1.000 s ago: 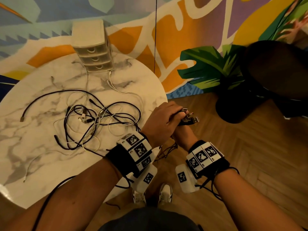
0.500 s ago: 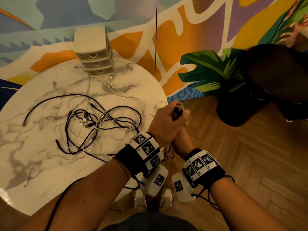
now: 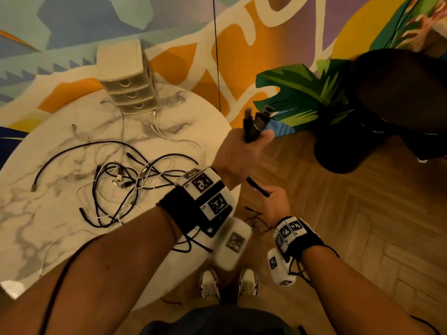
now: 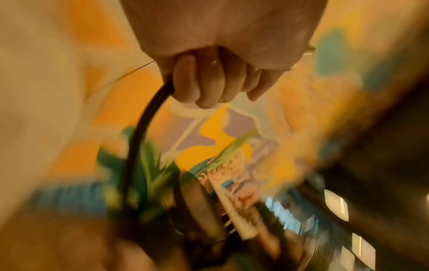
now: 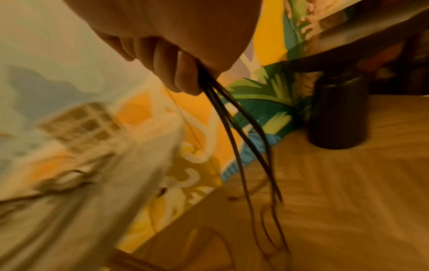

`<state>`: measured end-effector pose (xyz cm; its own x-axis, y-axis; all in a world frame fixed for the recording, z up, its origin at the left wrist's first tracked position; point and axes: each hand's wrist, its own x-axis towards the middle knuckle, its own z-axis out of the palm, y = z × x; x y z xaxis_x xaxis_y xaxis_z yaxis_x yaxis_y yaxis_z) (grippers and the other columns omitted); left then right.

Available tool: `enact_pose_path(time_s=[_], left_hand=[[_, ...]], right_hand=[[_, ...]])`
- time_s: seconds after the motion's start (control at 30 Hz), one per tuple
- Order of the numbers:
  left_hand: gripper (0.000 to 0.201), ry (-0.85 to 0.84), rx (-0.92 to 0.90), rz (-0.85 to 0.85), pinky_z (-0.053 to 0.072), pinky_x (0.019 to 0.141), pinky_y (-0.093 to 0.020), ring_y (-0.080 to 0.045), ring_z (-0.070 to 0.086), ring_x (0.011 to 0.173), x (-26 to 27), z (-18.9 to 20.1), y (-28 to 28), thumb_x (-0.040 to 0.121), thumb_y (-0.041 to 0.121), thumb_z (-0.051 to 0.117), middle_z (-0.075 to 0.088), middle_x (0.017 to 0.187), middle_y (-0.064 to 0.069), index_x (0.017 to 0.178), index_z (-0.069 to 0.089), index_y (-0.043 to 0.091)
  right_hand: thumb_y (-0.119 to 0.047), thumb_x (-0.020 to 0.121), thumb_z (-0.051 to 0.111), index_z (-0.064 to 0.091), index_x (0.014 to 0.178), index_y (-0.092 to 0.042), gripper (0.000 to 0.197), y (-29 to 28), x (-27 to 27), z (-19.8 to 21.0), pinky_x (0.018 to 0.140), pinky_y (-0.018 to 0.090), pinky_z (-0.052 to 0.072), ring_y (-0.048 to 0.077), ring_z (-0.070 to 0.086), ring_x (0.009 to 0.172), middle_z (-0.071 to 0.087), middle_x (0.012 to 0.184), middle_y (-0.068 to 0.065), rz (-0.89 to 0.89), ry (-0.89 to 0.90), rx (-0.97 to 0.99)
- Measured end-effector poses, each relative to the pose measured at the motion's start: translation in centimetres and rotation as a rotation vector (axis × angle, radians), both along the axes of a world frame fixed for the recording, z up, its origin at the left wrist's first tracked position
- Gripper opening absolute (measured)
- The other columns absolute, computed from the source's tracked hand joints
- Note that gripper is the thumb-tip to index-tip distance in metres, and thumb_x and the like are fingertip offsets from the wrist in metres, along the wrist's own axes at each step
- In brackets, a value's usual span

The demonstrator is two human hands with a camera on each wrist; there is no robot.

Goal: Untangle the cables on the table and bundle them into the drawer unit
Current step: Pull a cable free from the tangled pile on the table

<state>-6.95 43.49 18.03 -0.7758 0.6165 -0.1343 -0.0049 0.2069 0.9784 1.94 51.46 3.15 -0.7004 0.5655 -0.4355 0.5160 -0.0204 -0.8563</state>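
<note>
Beyond the table's right edge, my left hand [image 3: 242, 155] grips a black cable bundle [image 3: 252, 131], its USB plugs [image 3: 262, 114] sticking up past the fist. In the left wrist view my fingers [image 4: 204, 78] curl round the black cable [image 4: 144, 128]. Lower down, my right hand [image 3: 273, 204] grips the same cable's strands [image 3: 257, 188]; in the right wrist view several dark strands [image 5: 234, 124] hang from its fingers [image 5: 183, 73] toward the floor. A tangle of black and white cables [image 3: 121, 184] lies on the round marble table [image 3: 36, 233]. The beige drawer unit [image 3: 128, 78] stands at the table's far edge, drawers closed.
A dark round stool [image 3: 387, 105] stands to the right on the wooden floor [image 3: 362, 226]. A painted wall [image 3: 242, 44] runs behind the table. My shoes [image 3: 227, 284] are below the hands, close to the table edge. White cable ends [image 3: 154, 117] lie just in front of the drawer unit.
My hands, clasped together on the cable ends, have come apart. The left hand rose up and away with the plugs while the right stayed lower, holding the strands.
</note>
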Motion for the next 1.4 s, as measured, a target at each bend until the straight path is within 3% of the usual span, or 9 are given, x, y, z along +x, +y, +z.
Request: enact_pose_path(time_s=[0.13,0.27,0.5,0.63,0.73,0.93,1.1,1.23,1.4], left_hand=[[0.026,0.797,-0.285,-0.296,0.036,0.048,-0.028,-0.018,0.038,0.044,-1.3,2.7,-0.9,0.083,0.013,0.059,0.051,0.048,-0.001,0.057,0.059,0.012],[0.021,1.285,-0.374,-0.399,0.033,0.046,-0.023,-0.026,0.047,0.038,-2.7,5.3,-1.1,0.078,0.027,0.052,0.056,0.047,-0.006,0.07,0.066,0.013],[0.044,1.454,-0.483,-0.316,0.049,0.046,-0.034,-0.03,0.057,0.042,-3.5,7.7,0.1,0.088,0.04,0.036,0.062,0.052,-0.01,0.075,0.064,0.008],[0.045,1.523,-0.502,-0.259,0.043,0.048,-0.031,-0.032,0.055,0.041,-3.7,8.3,1.6,0.093,0.036,0.037,0.058,0.05,-0.012,0.074,0.065,0.006],[0.048,1.511,-0.484,-0.194,0.042,0.049,-0.035,-0.031,0.049,0.043,-4.6,9.7,2.0,0.094,0.036,0.036,0.056,0.052,-0.016,0.086,0.069,0.001],[0.047,1.47,-0.437,-0.157,0.037,0.047,-0.032,-0.027,0.043,0.041,-3.9,9.0,4.4,0.097,0.034,0.038,0.048,0.047,-0.009,0.067,0.059,0.005],[0.033,1.106,-0.151,-0.15,0.03,0.04,-0.033,-0.02,0.041,0.039,-1.4,5.8,6.9,0.084,0.008,0.061,0.046,0.044,0.003,0.055,0.055,0.022],[0.03,0.365,-0.029,-0.035,0.033,0.052,-0.036,-0.011,0.04,0.048,1.3,1.5,8.4,0.084,0.029,0.059,0.041,0.048,0.01,0.055,0.051,0.029],[0.034,-0.103,-0.068,-0.091,0.043,0.06,-0.021,-0.007,0.051,0.05,3.4,-2.9,8.9,0.092,0.022,0.056,0.053,0.051,0.009,0.059,0.053,0.021]], right_hand=[[-0.018,0.095,0.052,0.064,0.071,-0.015,0.027,3.7,3.2,-5.3,0.05,0.029,0.03,0.018,0.037,0.047,0.043,0.054,0.001,-0.021,-0.241,0.11],[-0.018,0.095,0.049,0.069,0.101,-0.005,0.025,5.9,6.6,-10.0,0.059,0.031,0.041,0.03,0.057,0.068,0.062,0.076,0.013,-0.071,-0.414,0.137],[-0.018,0.098,0.045,0.058,0.118,0.006,0.034,9.5,11.3,-15.5,0.073,0.031,0.042,0.039,0.06,0.103,0.062,0.109,0.024,-0.153,-0.739,-0.037],[-0.015,0.097,0.047,0.057,0.113,0.012,0.033,11.6,8.3,-15.1,0.071,0.038,0.046,0.038,0.058,0.089,0.061,0.103,0.025,-0.128,-0.717,0.039],[-0.012,0.096,0.047,0.057,0.115,0.006,0.028,12.8,8.5,-17.1,0.082,0.04,0.052,0.037,0.062,0.098,0.062,0.106,0.021,0.14,-0.796,0.119],[-0.032,0.096,0.046,0.055,0.123,-0.011,0.035,14.5,11.1,-21.4,0.089,0.035,0.048,0.028,0.058,0.108,0.059,0.12,0.008,0.469,-0.932,0.27],[-0.041,0.085,0.059,0.052,0.123,-0.014,0.047,15.1,9.6,-21.1,0.096,0.039,0.047,0.031,0.055,0.113,0.056,0.127,0.009,0.602,-0.869,0.252],[-0.042,0.08,0.067,0.026,0.148,-0.025,0.081,14.2,5.3,-10.7,0.108,0.036,0.036,0.025,0.036,0.135,0.031,0.151,0.006,0.492,-0.38,0.263],[0.006,0.079,0.064,0.04,0.132,-0.032,0.07,11.8,2.1,2.8,0.088,0.023,0.051,0.005,0.055,0.119,0.052,0.132,-0.007,0.435,0.408,-0.397]])
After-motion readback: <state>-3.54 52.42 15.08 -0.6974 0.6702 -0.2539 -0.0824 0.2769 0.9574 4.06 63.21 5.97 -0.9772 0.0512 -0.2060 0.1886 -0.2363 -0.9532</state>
